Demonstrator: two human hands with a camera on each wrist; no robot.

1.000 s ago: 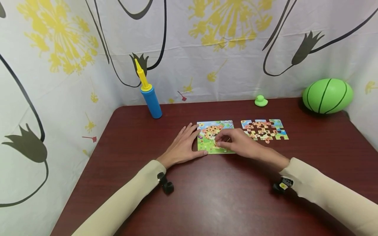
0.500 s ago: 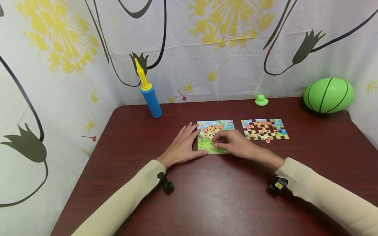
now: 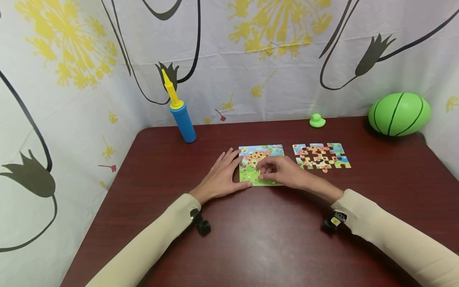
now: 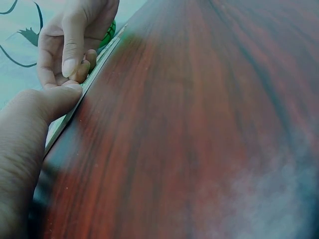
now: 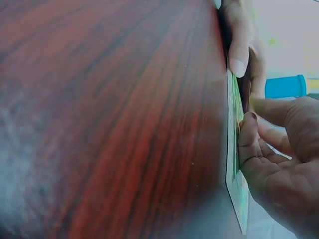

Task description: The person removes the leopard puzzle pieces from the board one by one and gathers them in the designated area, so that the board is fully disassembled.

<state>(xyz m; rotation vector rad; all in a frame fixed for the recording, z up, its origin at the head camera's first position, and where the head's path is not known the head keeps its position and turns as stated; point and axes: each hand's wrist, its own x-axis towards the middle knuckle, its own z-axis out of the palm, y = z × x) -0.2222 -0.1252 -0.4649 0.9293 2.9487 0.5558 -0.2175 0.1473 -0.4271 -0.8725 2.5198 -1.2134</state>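
Note:
A small picture puzzle board [image 3: 245, 178] with a spotted leopard on green lies mid-table. My left hand [image 3: 223, 173] is spread flat beside it, fingertips along the left edge and thumb at the near left corner. Over the board's lower right is my right hand [image 3: 285, 172], its fingers curled down and thumb close to the index finger at the surface. Whether a puzzle piece sits between these fingertips is hidden, also in the right wrist view, where the right hand [image 5: 284, 154] touches the board's face [image 5: 234, 149]. Loose puzzle pieces [image 3: 316, 149] lie right of the board in rough rows.
A blue and yellow hand pump [image 3: 183, 121] stands at the back left of the dark red table [image 3: 236, 231]. Along the back right are a green rubber duck [image 3: 317, 120] and a green ball [image 3: 399, 114]. A patterned cloth [image 3: 222, 71] hangs behind.
My right hand has shifted slightly left over the board and its fingers have curled more. The left hand stays at the board's edge. The loose pieces lie as before.

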